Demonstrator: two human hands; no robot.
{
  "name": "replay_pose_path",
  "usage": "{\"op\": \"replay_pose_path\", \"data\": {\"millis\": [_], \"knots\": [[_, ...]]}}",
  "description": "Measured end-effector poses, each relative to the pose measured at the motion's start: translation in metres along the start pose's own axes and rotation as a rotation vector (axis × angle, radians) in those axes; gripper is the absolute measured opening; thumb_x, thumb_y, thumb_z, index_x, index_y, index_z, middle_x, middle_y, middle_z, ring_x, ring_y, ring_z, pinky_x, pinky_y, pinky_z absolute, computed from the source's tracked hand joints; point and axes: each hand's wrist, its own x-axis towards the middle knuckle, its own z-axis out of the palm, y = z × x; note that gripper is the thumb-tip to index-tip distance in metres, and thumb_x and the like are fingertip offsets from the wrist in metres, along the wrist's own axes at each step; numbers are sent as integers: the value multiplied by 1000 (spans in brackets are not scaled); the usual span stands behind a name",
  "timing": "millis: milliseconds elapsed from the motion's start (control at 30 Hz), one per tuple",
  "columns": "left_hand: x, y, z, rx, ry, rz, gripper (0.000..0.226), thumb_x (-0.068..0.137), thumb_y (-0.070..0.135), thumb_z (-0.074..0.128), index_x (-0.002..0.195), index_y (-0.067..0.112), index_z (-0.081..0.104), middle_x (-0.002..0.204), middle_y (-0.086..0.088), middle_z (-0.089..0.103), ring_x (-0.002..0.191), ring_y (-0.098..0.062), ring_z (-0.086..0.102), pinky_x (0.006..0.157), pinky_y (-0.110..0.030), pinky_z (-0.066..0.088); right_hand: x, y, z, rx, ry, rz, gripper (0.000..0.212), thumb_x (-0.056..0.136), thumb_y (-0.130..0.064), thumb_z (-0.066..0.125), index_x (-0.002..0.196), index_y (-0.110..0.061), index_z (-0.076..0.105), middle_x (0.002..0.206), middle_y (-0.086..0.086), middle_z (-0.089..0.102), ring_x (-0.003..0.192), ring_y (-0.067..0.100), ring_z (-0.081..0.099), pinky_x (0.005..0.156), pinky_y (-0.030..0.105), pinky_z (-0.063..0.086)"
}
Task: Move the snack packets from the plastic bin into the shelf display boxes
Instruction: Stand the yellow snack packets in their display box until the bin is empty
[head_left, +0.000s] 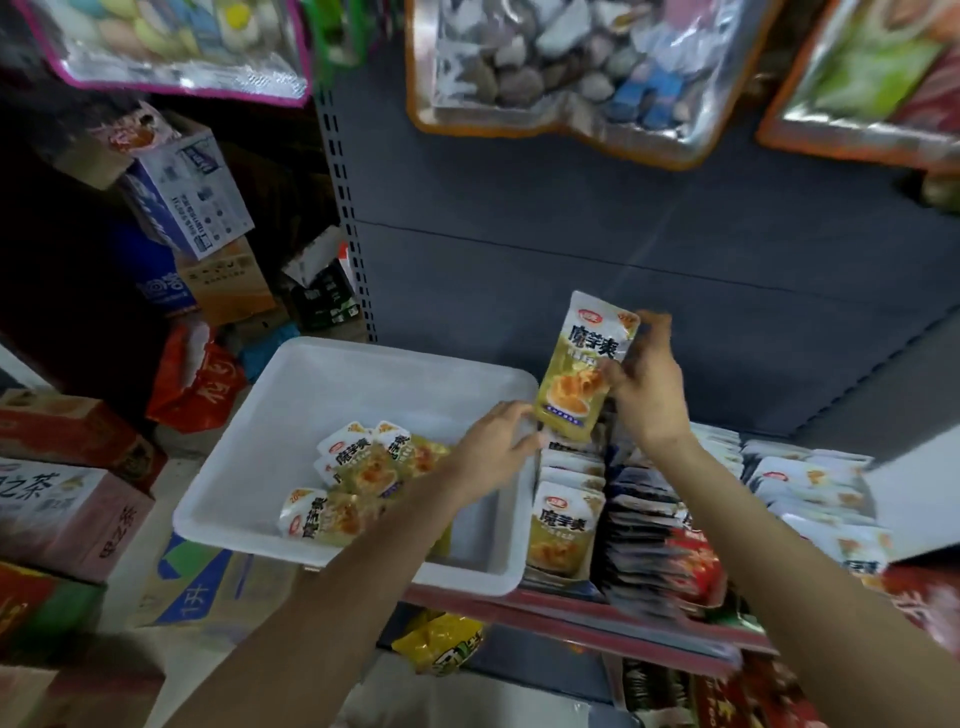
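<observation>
Your forearms fill the foreground, and both reach to one packet (582, 374) held upright above the shelf row. Your right hand (647, 387) has its grip pinched on the packet's right edge, fingers curled round it near the top and middle. Your left hand (496, 444) touches the packet's lower left corner with its fingertips, fingers fairly straight; whether it pinches or only steadies, you cannot tell from this view.

You are in the placing step: one packet is out of the bin (291, 415) and poised over the display box (563, 525), where matching yellow packets already stand in a row. Several more packets (358, 483) lie loose in the bin just to the left, so the task looks well short of done.

Next, lower the packet into the back of that yellow row, keeping it upright and facing forward like its neighbours. Guide the bottom edge with your left fingertips so it slips behind the last packet and does not fold. Then release and go back to the bin.

Dark packets (641, 514) stand in the next row to the right, and large hanging bags (561, 67) hang overhead.
</observation>
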Motion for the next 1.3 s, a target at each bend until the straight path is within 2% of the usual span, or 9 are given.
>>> {"op": "replay_pose_path", "data": {"millis": [100,267,467,567,667,933,1067,1200,1300], "knots": [[9,11,13,-71,-43,-65,50,92,16,57,137,8,37,135,-6,51,126,-19,47,100,-24,34,1,7,-18,-30,24,-24,43,88,7,48,124,-9,33,105,5,59,88,22,59,64,18,36],[9,18,15,-32,-3,-136,42,91,19,60,131,11,48,121,-6,57,114,-17,53,87,-17,35,-4,13,-30,-126,13,-117,48,86,9,48,129,-12,42,118,11,55,104,16,52,80,18,37],[-11,27,13,55,-11,-21,26,92,31,57,110,14,62,106,-6,59,102,-17,54,85,-27,41,-11,22,-33,-170,-159,-123,16,95,-6,47,109,-9,54,91,0,60,84,17,58,61,19,37],[-21,25,10,99,-19,-22,30,93,33,55,120,22,57,112,0,58,107,-13,50,88,-28,40,-10,25,-39,-194,-181,-119,15,98,-14,46,105,-10,59,86,1,64,76,15,58,58,12,38],[-26,27,8,49,-23,-48,36,93,31,55,128,26,51,113,5,57,106,-8,49,85,-23,36,-7,24,-42,-190,-160,-94,17,97,-13,47,104,-8,62,85,1,63,77,15,58,58,15,38],[-27,30,10,-17,-28,-65,30,94,28,53,124,29,48,120,1,60,114,-11,51,90,-26,41,2,30,-29,-537,-421,-80,28,93,-4,44,107,-18,64,99,10,69,87,28,64,74,38,53],[-27,31,9,-31,-15,-69,32,95,27,52,127,28,48,122,0,59,115,-10,51,88,-24,38,4,27,-21,-707,-375,-138,31,92,-5,45,108,-20,67,99,9,68,88,29,62,71,34,50],[-22,31,10,-50,-15,-111,35,94,28,53,129,28,48,121,0,61,116,-12,52,92,-25,39,3,27,-9,-955,-560,-158,31,90,-5,48,109,-23,64,102,4,68,93,25,62,76,31,39],[-21,31,8,-65,-8,-123,35,94,26,53,129,26,48,120,1,62,114,-13,53,92,-25,40,5,25,0,-974,-627,-143,24,92,-13,48,108,-21,65,107,3,67,97,25,61,81,34,38]]}}
